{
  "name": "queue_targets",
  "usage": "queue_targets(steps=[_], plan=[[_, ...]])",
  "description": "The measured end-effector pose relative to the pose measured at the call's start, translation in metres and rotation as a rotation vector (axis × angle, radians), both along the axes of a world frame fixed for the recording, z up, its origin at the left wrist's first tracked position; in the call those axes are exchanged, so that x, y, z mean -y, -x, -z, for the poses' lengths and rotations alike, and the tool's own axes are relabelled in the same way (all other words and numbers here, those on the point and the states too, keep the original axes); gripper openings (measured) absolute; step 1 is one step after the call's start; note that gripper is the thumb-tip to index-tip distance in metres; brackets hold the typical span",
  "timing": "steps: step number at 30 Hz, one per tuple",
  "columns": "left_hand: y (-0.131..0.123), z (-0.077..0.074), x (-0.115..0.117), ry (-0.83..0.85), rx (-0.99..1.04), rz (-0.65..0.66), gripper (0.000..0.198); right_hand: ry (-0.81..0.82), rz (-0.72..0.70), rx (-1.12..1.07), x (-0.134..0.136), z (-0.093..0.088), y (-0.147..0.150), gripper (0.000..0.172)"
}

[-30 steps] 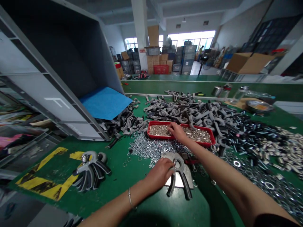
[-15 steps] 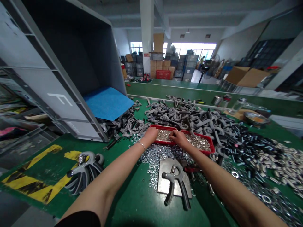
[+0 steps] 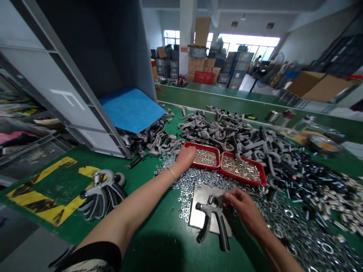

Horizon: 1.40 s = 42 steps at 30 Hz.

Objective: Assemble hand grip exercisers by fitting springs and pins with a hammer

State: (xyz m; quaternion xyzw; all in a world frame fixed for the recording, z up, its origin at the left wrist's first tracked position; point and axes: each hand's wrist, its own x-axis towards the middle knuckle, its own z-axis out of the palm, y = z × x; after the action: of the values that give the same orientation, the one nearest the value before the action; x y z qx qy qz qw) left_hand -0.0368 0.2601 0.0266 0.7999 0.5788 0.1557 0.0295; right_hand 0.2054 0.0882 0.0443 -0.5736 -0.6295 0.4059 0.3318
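My left hand is curled at the left end of a red tray of small metal pins; its fingertips and anything in them are hidden. My right hand is pinched closed at the upper right of a hand gripper with grey-black handles and a spring. What the pinch holds is too small to make out. The hand gripper lies on a square metal plate, handles toward me. A second red tray, just right of the first, holds longer metal pins.
Loose nuts lie around the plate. Grey handle parts are heaped behind the trays. Black parts, pale pieces and rings spread right. A large grey crate lies on its side at left, with assembled hand grippers in front.
My right hand has moved from the left red tray back toward me, to the hand gripper on the plate. My left hand stays at the tray's left end. The view has shifted slightly.
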Motion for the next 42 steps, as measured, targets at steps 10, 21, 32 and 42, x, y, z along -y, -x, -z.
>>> queue_targets(steps=[10, 21, 32, 42], plan=[[0.015, -0.012, 0.041, -0.054, 0.430, -0.042, 0.008, -0.442, -0.110, 0.313, 0.043, 0.039, 0.020, 0.015], [0.034, 0.021, 0.198, 0.360, 1.027, -0.155, 0.013, -0.551, -0.209, 0.483, 0.040, 0.039, 0.020, 0.019], [0.031, 0.028, 0.238, 0.538, 1.158, -0.175, 0.021, -0.572, -0.195, 0.567, 0.039, 0.042, 0.021, 0.019], [0.024, 0.030, 0.251, 0.547, 1.138, -0.155, 0.017, -0.557, -0.270, 0.599, 0.038, 0.043, 0.018, 0.022]])
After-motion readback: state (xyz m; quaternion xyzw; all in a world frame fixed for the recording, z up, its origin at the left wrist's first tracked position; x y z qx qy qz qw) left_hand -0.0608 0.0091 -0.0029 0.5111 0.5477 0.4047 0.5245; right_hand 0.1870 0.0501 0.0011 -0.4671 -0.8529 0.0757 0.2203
